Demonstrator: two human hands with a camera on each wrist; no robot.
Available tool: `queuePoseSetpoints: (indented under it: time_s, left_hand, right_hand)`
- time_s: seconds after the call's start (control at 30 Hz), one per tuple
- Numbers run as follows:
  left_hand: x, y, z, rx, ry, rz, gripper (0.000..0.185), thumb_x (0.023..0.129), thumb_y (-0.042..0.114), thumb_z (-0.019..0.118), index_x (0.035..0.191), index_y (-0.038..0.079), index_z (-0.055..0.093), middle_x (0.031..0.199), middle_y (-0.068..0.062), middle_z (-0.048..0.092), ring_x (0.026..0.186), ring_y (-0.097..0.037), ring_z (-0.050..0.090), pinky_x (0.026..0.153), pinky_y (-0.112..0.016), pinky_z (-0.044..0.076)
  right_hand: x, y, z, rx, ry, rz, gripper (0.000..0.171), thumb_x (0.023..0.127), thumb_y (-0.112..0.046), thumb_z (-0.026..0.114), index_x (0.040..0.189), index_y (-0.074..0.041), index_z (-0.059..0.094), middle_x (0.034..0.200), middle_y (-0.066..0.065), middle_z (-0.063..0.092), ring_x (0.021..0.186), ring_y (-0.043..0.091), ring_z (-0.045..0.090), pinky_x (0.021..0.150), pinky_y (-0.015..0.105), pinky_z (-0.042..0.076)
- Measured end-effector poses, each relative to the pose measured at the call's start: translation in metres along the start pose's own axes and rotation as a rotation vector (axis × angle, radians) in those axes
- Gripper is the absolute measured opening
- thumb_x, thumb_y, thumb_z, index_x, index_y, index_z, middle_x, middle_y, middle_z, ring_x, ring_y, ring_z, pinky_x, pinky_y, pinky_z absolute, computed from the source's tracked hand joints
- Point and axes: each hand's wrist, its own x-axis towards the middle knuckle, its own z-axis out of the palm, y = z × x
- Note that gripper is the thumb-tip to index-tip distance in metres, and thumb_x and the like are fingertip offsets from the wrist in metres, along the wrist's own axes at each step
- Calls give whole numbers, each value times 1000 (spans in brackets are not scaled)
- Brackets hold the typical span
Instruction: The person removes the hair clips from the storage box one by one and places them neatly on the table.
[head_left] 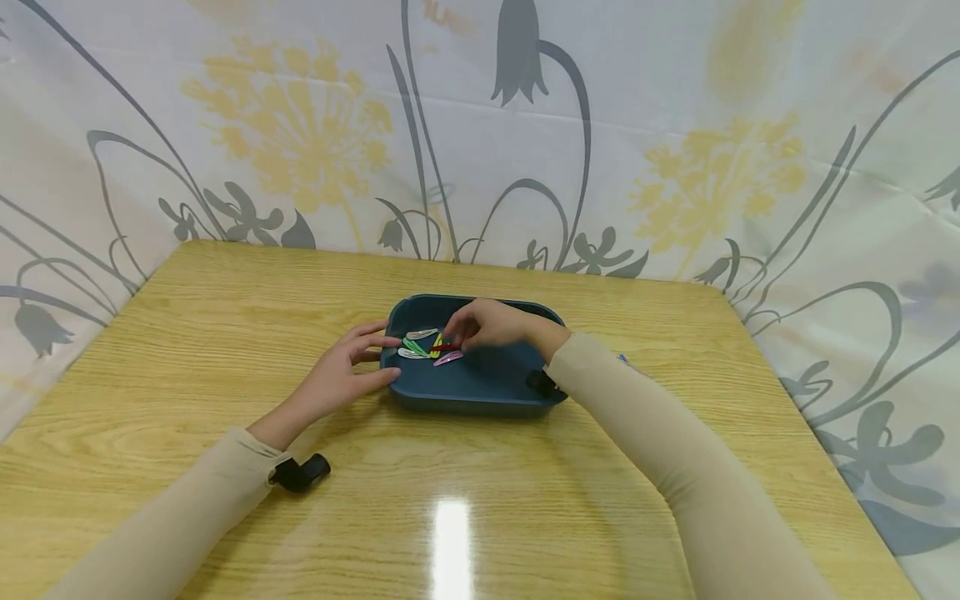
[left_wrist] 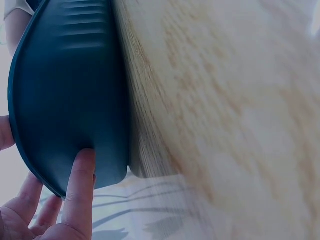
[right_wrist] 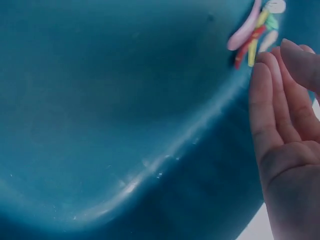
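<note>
- Left hand [head_left: 341, 375] rests against the near-left wall of the teal tray [head_left: 480, 392], fingers straight, seemingly steadying it on the worktop [head_left: 225, 333].
- Right hand [head_left: 491, 325] reaches into the tray from above, fingertips bent down onto the red hair clip [head_left: 446, 347]; a pinch can't be confirmed.
- Other clips [head_left: 420, 343], white, green, yellow and pink, lie clustered at the tray's left end.
- Both forearms angle inward, sleeves [head_left: 675, 450] to the wrists.

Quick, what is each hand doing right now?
Left hand: open, fingers resting against the blue tray.
Right hand: over the hair clips; grip cannot be told.
</note>
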Motion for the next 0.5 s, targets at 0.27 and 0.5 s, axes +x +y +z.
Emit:
queuePoseSetpoints:
  time_s: [0.27,0.5]
  left_hand:
    - [1,-2,1,1,4,17,42,86,11,68,124,-4,56,145,-16,31,112,-40,51,90,-49,46]
    - [0,-1,1,1,8,15,42,86,11,68,123,-4,56,145,-16,31,112,-40,50,90,-48,46]
  right_hand:
    - [11,8,6,-84,-42,-7,26,86,5,61,112,1,64,100,10,65,90,17,62,80,24,50]
    - [12,8,11,-126,-52,-9,26,85,1,65,111,-1,66,93,6,64,83,15,60,75,23,50]
